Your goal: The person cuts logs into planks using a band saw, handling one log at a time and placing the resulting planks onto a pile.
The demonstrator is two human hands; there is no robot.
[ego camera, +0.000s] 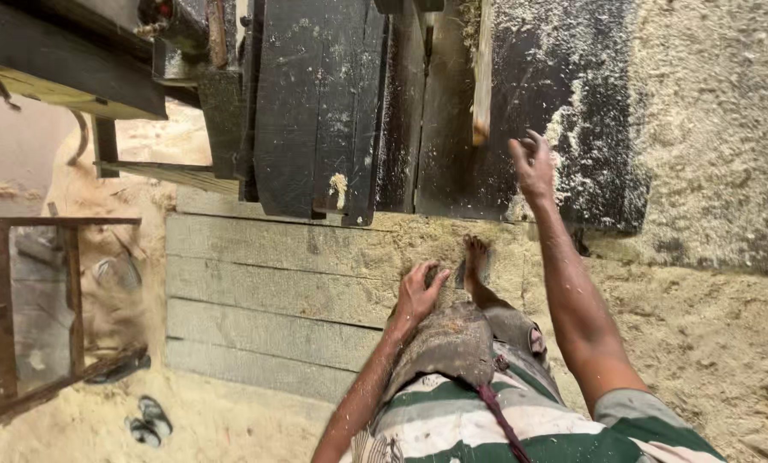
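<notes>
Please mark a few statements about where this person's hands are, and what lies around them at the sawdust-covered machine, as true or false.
1. The right hand is raised with spread fingers against the dark, sawdust-strewn machine surface. True.
2. The left hand grips a hammer. False: it holds no tool and rests low by the knee, at the wooden planks.
3. A pair of sandals lies on the sawdust at lower left. True.
4. The person wears heavy boots. False: a bare foot shows on the planks.
5. The shirt is striped green and white. True.
</notes>
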